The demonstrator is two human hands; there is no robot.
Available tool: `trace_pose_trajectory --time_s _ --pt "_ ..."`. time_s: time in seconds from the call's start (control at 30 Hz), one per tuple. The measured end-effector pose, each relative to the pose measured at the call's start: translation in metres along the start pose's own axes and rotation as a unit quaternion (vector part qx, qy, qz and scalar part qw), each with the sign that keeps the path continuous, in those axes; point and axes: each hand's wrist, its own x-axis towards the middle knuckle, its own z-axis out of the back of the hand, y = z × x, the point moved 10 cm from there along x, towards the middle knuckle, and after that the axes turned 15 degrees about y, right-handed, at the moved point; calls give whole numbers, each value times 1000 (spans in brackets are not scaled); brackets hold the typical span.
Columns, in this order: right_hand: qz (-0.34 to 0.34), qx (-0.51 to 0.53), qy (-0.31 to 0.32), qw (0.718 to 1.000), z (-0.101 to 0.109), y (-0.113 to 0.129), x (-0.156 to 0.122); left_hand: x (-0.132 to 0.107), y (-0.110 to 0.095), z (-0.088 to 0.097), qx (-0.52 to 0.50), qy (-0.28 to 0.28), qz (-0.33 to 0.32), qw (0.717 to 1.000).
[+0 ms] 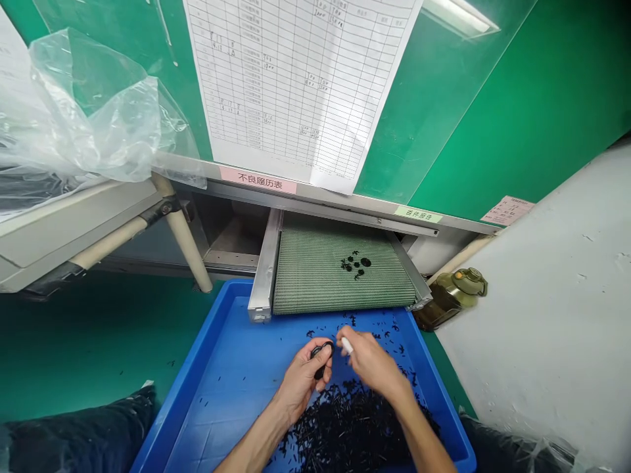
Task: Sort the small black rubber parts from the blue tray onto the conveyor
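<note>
My left hand (304,376) is closed on a small black ring-shaped part (323,349) over a blue tray (217,387). My right hand (371,361) pinches a small white tool (347,345) right beside that part. Both hands hover above a heap of small black plastic pieces (345,427) in the tray. A few more black parts (355,264) lie on the green conveyor belt (315,276) that ends at the tray's far edge.
A printed table sheet (296,85) hangs on the green panel behind the belt. A clear plastic bag (89,112) sits on a shelf at left. An olive-green bottle (451,295) stands right of the belt, beside a white wall (552,309). A dark bag (79,437) lies lower left.
</note>
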Motion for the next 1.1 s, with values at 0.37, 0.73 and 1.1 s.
trace_pose_trajectory --time_s 0.37,0.73,1.1 --pt "-138 -33 -222 965 165 -89 79 0 7 15 -73 -24 18 997" --pt "-29 65 -226 972 106 -45 -13 -3 -2 -6 -25 30 15 999" --pt "-58 75 -168 981 -21 8 -85 -52 30 -67 107 79 41 990"
